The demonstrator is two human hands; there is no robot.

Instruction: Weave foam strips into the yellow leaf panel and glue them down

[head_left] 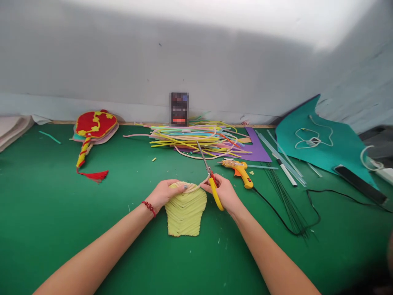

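Observation:
A pale yellow fan-shaped piece made of glued strips lies on the green table in front of me. My left hand presses on its top left edge, fingers closed over the rim; a red bracelet sits on that wrist. My right hand grips yellow-handled scissors, whose blades point up and away toward the strip pile. The hand also pinches the end of a thin strip at the top of the piece.
A pile of coloured strips lies behind, with purple sheet. A yellow glue gun and its black cord lie right of my hand. Thin dark wires, clear glue sticks, teal felt sit right. A red-and-yellow fan lies far left.

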